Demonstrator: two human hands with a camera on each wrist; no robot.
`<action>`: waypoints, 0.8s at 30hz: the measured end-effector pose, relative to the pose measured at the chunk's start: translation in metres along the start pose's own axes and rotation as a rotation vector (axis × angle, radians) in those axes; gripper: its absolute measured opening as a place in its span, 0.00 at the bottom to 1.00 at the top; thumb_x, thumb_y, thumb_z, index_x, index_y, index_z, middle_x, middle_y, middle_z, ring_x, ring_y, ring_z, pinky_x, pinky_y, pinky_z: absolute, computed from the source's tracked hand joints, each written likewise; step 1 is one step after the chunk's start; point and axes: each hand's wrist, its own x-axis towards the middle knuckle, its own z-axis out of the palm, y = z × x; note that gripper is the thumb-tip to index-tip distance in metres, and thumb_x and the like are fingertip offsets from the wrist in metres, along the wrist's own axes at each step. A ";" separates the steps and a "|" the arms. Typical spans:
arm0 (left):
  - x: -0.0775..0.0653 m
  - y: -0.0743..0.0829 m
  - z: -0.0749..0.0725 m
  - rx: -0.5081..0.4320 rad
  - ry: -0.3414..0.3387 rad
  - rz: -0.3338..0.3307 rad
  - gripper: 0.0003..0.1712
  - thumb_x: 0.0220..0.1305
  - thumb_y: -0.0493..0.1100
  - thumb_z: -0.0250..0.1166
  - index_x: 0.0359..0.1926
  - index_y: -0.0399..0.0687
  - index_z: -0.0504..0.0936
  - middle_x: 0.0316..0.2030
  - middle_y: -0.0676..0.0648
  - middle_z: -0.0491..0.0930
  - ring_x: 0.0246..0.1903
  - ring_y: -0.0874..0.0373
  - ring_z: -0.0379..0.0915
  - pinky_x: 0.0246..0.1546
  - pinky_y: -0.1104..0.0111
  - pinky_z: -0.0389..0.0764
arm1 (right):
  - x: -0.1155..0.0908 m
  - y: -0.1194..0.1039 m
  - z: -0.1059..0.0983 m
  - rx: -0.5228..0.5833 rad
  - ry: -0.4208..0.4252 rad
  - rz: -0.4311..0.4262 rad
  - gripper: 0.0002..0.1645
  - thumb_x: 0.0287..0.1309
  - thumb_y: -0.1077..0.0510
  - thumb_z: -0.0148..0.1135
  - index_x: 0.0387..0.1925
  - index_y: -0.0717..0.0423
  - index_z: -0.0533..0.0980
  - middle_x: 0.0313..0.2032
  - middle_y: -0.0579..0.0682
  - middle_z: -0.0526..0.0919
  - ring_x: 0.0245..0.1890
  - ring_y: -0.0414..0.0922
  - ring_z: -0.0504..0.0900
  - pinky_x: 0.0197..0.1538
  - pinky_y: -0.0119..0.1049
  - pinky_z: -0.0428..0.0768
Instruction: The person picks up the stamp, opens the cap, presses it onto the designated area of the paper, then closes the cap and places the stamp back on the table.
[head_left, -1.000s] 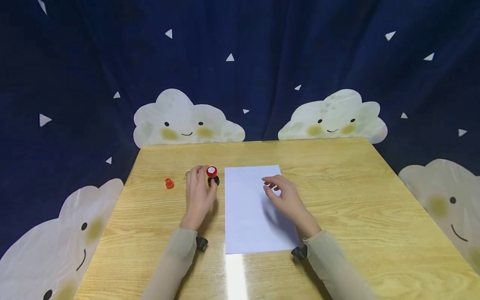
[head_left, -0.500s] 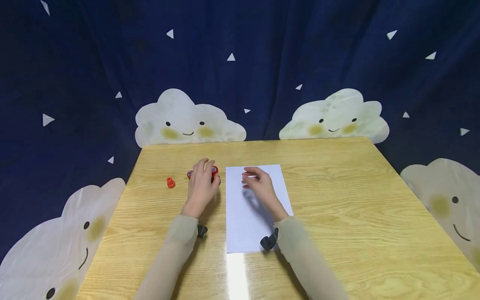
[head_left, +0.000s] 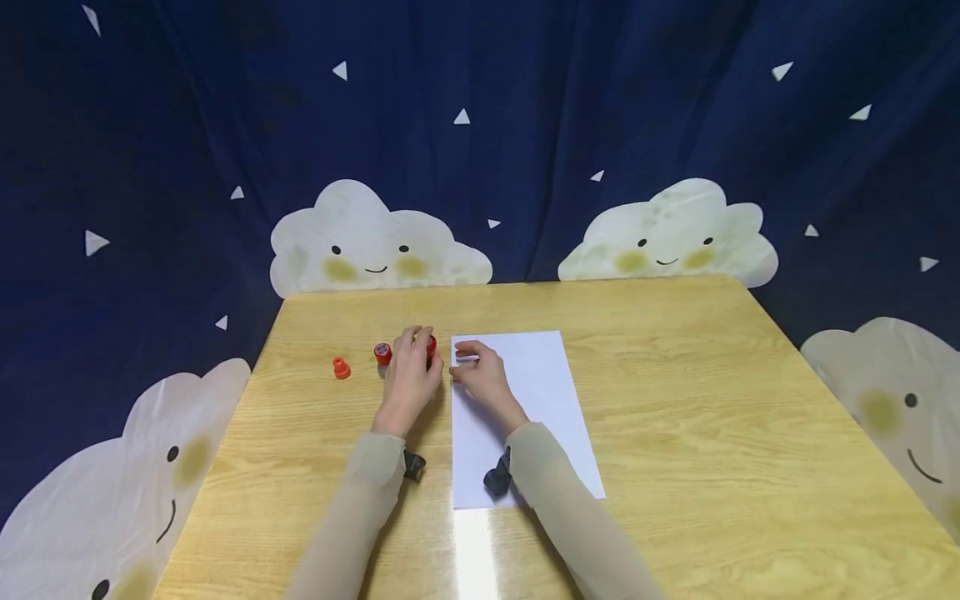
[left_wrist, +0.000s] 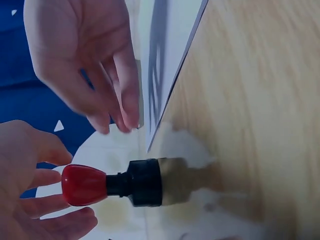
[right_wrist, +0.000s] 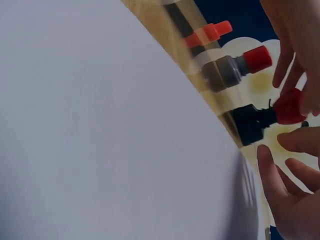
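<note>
Couldn't see much of the stamp (left_wrist: 112,185) from the head view: the left hand (head_left: 408,375) covered nearly all of it, just a sliver of red poking out. The right wrist view cropped both hands at the edge, and fingers blocked part of the knob there too. Left fingers and thumb were curved around that knob, but I couldn't tell if they'd actually gripped it. Right hand (head_left: 483,379) was loosely curved over the paper (head_left: 525,417), gap between thumb and fingers, holding nothing. Stamp itself: glossy red rounded knob, narrow black neck, chunky black base, upright on the table (head_left: 712,400) just left of the paper.
</note>
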 end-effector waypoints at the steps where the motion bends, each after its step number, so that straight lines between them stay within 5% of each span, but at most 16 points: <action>1: 0.000 -0.001 0.001 -0.019 0.010 -0.009 0.25 0.58 0.37 0.62 0.57 0.38 0.72 0.54 0.38 0.70 0.52 0.42 0.68 0.47 0.51 0.78 | 0.002 0.000 0.003 -0.023 0.003 -0.009 0.27 0.45 0.71 0.64 0.52 0.66 0.74 0.46 0.62 0.80 0.33 0.48 0.84 0.31 0.32 0.84; 9: -0.010 -0.001 0.010 -0.156 0.062 -0.200 0.33 0.59 0.40 0.60 0.64 0.36 0.63 0.59 0.36 0.67 0.59 0.44 0.65 0.59 0.53 0.71 | 0.011 -0.003 0.019 -0.211 0.016 -0.125 0.26 0.43 0.69 0.64 0.50 0.64 0.76 0.44 0.59 0.80 0.41 0.51 0.81 0.40 0.34 0.82; 17: -0.021 0.001 0.018 -0.390 0.075 -0.399 0.40 0.63 0.46 0.57 0.68 0.32 0.51 0.64 0.30 0.57 0.64 0.42 0.55 0.66 0.54 0.61 | 0.025 -0.007 0.026 -0.359 -0.058 -0.248 0.32 0.45 0.65 0.68 0.56 0.60 0.72 0.48 0.57 0.78 0.45 0.50 0.79 0.51 0.38 0.79; 24: -0.024 0.005 0.024 -0.642 0.065 -0.588 0.39 0.66 0.49 0.53 0.69 0.33 0.50 0.66 0.31 0.55 0.66 0.44 0.52 0.68 0.57 0.58 | 0.031 -0.007 0.032 -0.513 -0.130 -0.211 0.34 0.48 0.61 0.68 0.59 0.54 0.69 0.52 0.51 0.78 0.51 0.46 0.76 0.58 0.38 0.75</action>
